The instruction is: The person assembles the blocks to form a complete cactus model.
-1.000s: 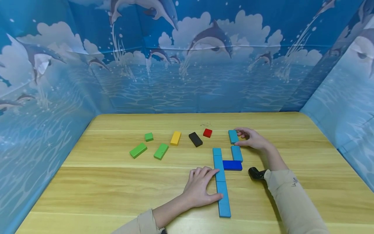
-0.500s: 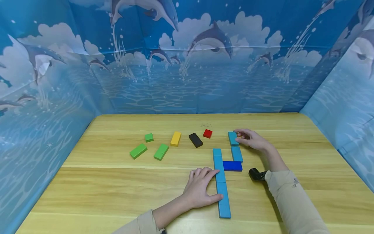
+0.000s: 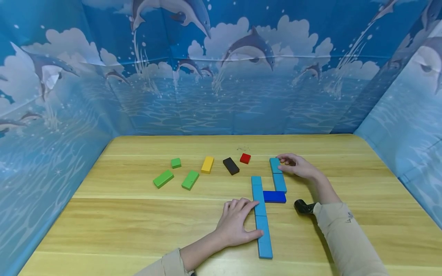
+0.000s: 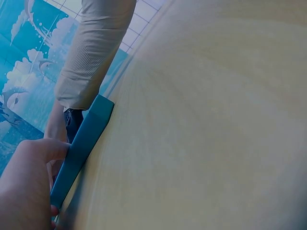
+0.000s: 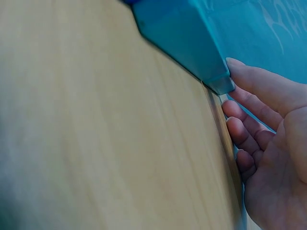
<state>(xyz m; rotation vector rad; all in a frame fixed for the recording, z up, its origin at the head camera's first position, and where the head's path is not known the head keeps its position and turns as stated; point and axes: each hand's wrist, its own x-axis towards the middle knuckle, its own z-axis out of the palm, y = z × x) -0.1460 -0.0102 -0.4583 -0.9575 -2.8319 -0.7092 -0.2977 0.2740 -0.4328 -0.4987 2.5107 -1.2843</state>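
One light-blue block [image 3: 275, 165], pinched by the right hand [image 3: 298, 166], has slid against its twin [image 3: 279, 182] beyond the dark-blue block [image 3: 274, 196], seemingly closing that join; the left hand [image 3: 235, 224], thumb and forefinger wide, touches the light-blue row [image 3: 261, 218] left of the dark-blue block.

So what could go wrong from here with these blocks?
The right hand might push the far light blue block too hard, knocking the adjoining light blue block out of line. The left hand, touching the long light blue row, could skew it. The black device at the right wrist might bump the dark blue block if that arm swings left.
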